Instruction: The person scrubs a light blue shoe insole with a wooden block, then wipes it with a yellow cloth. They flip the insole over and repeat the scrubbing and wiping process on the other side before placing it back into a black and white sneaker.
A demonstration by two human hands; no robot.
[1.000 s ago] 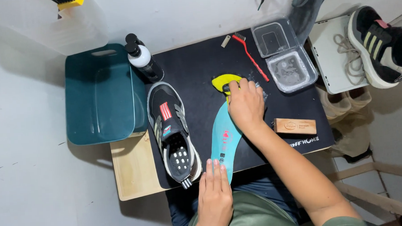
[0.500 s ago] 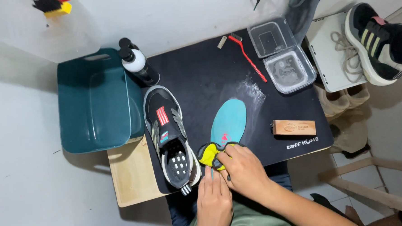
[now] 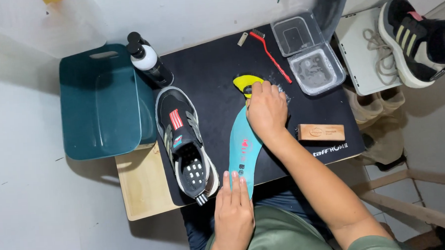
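Observation:
A turquoise insole (image 3: 242, 148) lies lengthwise on the black mat (image 3: 210, 80). My right hand (image 3: 267, 110) presses a yellow brush (image 3: 245, 82) onto the far end of the insole. My left hand (image 3: 233, 209) lies flat, its fingertips pinning down the near end of the insole. Just left of the insole stands a black sneaker (image 3: 183, 141) with red stripes, upright on the mat.
A teal tub (image 3: 101, 103) sits at the left, with a black pump bottle (image 3: 147, 61) behind the sneaker. A red toothbrush (image 3: 269, 55), a clear box with its lid (image 3: 312, 58) and a wooden brush block (image 3: 321, 132) lie at the right. Another sneaker (image 3: 414, 39) rests far right.
My right hand has slid the yellow brush from the near end of the insole back up to its far end. The left hand stays on the near end.

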